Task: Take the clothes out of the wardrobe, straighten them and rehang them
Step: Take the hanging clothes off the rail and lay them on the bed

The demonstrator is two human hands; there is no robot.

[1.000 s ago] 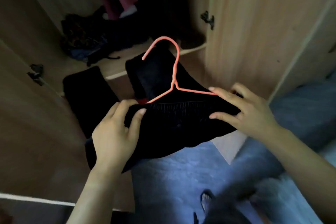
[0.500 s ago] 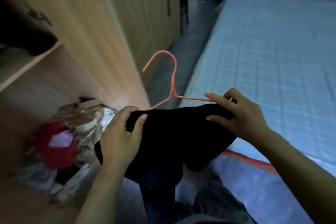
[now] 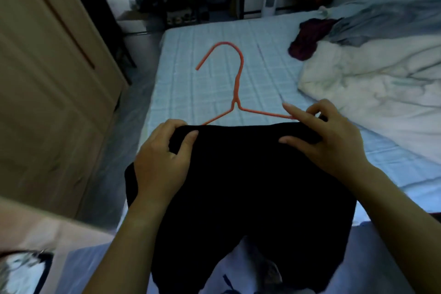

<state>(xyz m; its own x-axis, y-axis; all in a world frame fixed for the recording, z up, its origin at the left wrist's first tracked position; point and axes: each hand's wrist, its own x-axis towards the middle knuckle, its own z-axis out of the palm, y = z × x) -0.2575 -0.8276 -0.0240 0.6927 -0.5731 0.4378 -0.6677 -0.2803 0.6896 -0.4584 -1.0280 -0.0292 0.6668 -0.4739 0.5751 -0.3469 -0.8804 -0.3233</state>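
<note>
A black garment [image 3: 250, 186] hangs folded over an orange wire hanger [image 3: 236, 86], whose hook points up and left over the bed. My left hand [image 3: 162, 160] grips the garment's left top edge, thumb in front and fingers curled behind. My right hand [image 3: 327, 141] pinches the right top edge together with the hanger's right arm, index finger stretched out. The hanger's lower bar is hidden under the cloth. The wardrobe door [image 3: 47, 79] stands at the left.
A bed with a pale blue checked sheet [image 3: 214, 59] lies straight ahead. On its right side are a white duvet [image 3: 372, 93], a dark red garment [image 3: 307, 38] and a grey cloth [image 3: 386, 24]. Shelves with shoes stand at the back.
The view has swung from the wardrobe's inside round to the bed. Both hands keep the same hold on the black garment and hanger, now carried over the bed's edge.
</note>
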